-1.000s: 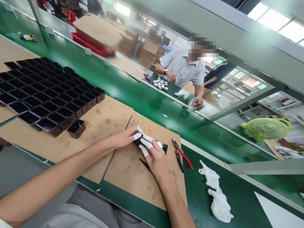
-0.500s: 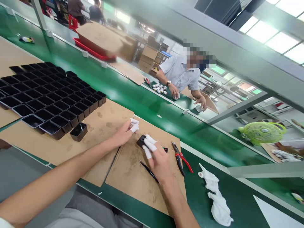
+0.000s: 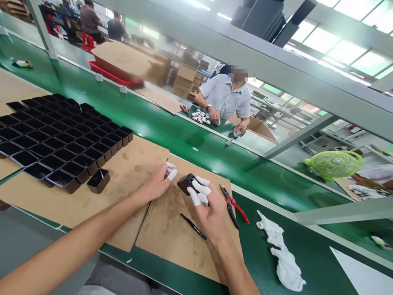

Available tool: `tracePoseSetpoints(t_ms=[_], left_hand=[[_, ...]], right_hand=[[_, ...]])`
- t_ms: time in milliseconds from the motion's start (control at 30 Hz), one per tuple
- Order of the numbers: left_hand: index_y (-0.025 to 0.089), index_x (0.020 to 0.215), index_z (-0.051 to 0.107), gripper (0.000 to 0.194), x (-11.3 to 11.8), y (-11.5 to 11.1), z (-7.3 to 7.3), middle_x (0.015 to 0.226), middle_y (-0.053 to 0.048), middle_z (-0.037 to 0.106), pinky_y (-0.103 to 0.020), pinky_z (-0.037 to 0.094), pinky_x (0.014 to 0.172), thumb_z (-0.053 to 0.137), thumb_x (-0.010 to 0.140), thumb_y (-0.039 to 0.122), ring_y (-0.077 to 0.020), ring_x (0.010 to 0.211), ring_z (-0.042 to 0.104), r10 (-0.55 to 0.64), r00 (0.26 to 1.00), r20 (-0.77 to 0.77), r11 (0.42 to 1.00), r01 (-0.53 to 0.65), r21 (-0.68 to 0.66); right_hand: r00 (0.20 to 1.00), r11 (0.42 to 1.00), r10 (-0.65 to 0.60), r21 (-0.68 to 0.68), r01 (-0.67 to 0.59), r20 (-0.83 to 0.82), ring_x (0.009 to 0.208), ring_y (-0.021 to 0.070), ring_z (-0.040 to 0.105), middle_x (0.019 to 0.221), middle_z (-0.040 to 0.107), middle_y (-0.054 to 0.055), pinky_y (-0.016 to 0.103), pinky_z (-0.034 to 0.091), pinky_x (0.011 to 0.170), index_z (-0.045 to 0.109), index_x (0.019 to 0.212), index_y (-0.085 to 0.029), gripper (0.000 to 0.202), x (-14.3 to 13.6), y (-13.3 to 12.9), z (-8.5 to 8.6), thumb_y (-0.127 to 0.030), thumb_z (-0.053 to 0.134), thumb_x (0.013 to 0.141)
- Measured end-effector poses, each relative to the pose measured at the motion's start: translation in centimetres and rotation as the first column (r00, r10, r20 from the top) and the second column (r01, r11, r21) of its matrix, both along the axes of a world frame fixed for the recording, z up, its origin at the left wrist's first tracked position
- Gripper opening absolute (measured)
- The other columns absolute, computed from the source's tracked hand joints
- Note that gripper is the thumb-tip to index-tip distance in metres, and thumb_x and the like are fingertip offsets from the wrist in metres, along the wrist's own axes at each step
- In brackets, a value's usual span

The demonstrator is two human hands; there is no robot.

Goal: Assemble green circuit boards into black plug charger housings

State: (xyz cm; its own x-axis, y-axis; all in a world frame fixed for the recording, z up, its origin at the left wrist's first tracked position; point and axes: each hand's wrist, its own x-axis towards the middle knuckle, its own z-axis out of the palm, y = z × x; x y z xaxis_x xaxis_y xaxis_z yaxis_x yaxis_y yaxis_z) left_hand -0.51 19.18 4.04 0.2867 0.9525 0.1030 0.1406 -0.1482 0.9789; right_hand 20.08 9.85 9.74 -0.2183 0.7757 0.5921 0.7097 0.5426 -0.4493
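Note:
My right hand [image 3: 211, 207], with white finger cots on its fingertips, grips a small black plastic box [image 3: 184, 185] over the cardboard sheet [image 3: 166, 221]. The box is tilted, with its closed side partly facing me. My left hand [image 3: 158, 180] hovers to the left of it, apart from the box. Its cotted fingers are curled together, and whatever they may hold is hidden. Black tweezers [image 3: 193, 226] lie on the cardboard below my right hand. Pliers with red and black handles [image 3: 231, 207] rest to its right.
Many open black boxes [image 3: 64, 143] stand in rows at left, with one single box [image 3: 98, 181] set apart. A crumpled white cloth [image 3: 281, 250] lies on the green bench at right. Across the bench, a co-worker [image 3: 227, 98] handles small white items. A green fan [image 3: 334, 164] stands at right.
My right hand has raised and turned the black box, so more of its side shows and the tweezers are uncovered. My left hand stays nearly in place. The view has shifted slightly.

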Motion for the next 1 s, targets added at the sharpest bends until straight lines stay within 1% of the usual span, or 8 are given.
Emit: tracePoseSetpoints(t_ms=[233, 367, 500, 700, 800, 867, 933, 1000], left_hand=[[0.023, 0.126, 0.063, 0.032, 0.0, -0.1, -0.2, 0.11, -0.008, 0.075, -0.047, 0.058, 0.102, 0.053, 0.109, 0.049, -0.028, 0.105, 0.072, 0.002, 0.999, -0.032, 1.0, -0.002, 0.003], [0.022, 0.126, 0.064, 0.035, 0.1, -0.5, 0.2, 0.108, -0.008, 0.076, -0.049, 0.059, 0.101, 0.054, 0.109, 0.051, -0.0294, 0.103, 0.073, -0.003, 0.998, -0.062, 1.0, 0.004, 0.031], [0.023, 0.127, 0.065, 0.038, 0.1, -0.8, 0.2, 0.108, -0.009, 0.077, -0.05, 0.06, 0.099, 0.054, 0.11, 0.054, -0.0306, 0.103, 0.074, 0.002, 0.996, -0.089, 0.999, 0.002, 0.042], [0.024, 0.131, 0.066, 0.038, 0.0, -0.9, 0.3, 0.117, -0.01, 0.079, -0.051, 0.059, 0.106, 0.052, 0.112, 0.052, -0.0313, 0.112, 0.075, -0.005, 0.994, -0.113, 0.998, 0.011, 0.054], [0.025, 0.127, 0.071, 0.037, 0.0, -1.3, 0.8, 0.122, -0.011, 0.08, -0.051, 0.059, 0.109, 0.055, 0.11, 0.053, -0.0319, 0.114, 0.075, -0.057, 0.992, -0.115, 0.994, 0.067, 0.088], [0.025, 0.126, 0.074, 0.036, 0.0, -1.6, 1.1, 0.127, -0.011, 0.08, -0.051, 0.058, 0.112, 0.057, 0.11, 0.052, -0.0324, 0.119, 0.075, -0.084, 0.99, -0.118, 0.989, 0.097, 0.115], [0.025, 0.129, 0.074, 0.037, 0.0, -1.8, 1.2, 0.131, -0.012, 0.08, -0.052, 0.056, 0.115, 0.055, 0.111, 0.051, -0.0334, 0.124, 0.074, -0.084, 0.989, -0.121, 0.985, 0.1, 0.137], [0.024, 0.133, 0.073, 0.04, 0.0, -1.8, 1.1, 0.135, -0.013, 0.079, -0.053, 0.056, 0.115, 0.051, 0.113, 0.052, -0.0341, 0.126, 0.073, -0.066, 0.99, -0.121, 0.985, 0.084, 0.151]], right_hand=[[0.998, 0.998, 0.061, -0.029, -0.06, 0.018, 0.102, 0.0252, 0.085, 0.117, 0.085, 0.01, 0.036, 0.07, 0.088, 0.084, 0.13, -0.029, 0.023, -0.2, 0.7, -3.1, -0.023, 0.071, 0.112], [0.999, 0.998, 0.054, 0.032, -0.053, -0.009, 0.104, 0.0234, 0.086, 0.12, 0.085, 0.01, 0.034, 0.07, 0.089, 0.082, 0.134, -0.03, 0.025, -0.2, 0.5, -2.5, -0.023, 0.069, 0.114], [0.999, 0.997, -0.002, 0.082, 0.006, -0.053, 0.118, 0.0245, 0.083, 0.135, 0.081, 0.014, 0.038, 0.069, 0.098, 0.075, 0.145, -0.03, 0.033, -0.1, 0.3, -2.1, -0.02, 0.067, 0.114], [0.997, 1.0, -0.016, -0.01, 0.015, -0.079, 0.097, 0.0247, 0.086, 0.11, 0.083, 0.009, 0.035, 0.071, 0.086, 0.085, 0.115, -0.029, 0.015, 0.2, 0.9, -4.8, -0.022, 0.074, 0.109], [0.984, 0.998, -0.027, -0.056, 0.017, -0.177, 0.105, 0.027, 0.086, 0.114, 0.084, 0.01, 0.04, 0.072, 0.092, 0.086, 0.115, -0.027, 0.012, 0.1, 0.9, -5.3, -0.026, 0.075, 0.109], [0.956, 0.996, -0.034, -0.084, 0.01, -0.292, 0.107, 0.0282, 0.086, 0.113, 0.086, 0.01, 0.044, 0.071, 0.096, 0.087, 0.113, -0.026, 0.012, 0.0, 1.0, -5.3, -0.033, 0.078, 0.108], [0.892, 0.994, -0.063, -0.109, 0.016, -0.447, 0.105, 0.0284, 0.086, 0.11, 0.087, 0.01, 0.045, 0.072, 0.096, 0.086, 0.111, -0.024, 0.02, 0.0, 1.2, -5.0, -0.043, 0.084, 0.104], [0.779, 0.989, -0.113, -0.141, 0.032, -0.617, 0.105, 0.0274, 0.086, 0.112, 0.088, 0.01, 0.042, 0.074, 0.092, 0.084, 0.116, -0.024, 0.031, 0.3, 1.3, -4.6, -0.052, 0.082, 0.104]])
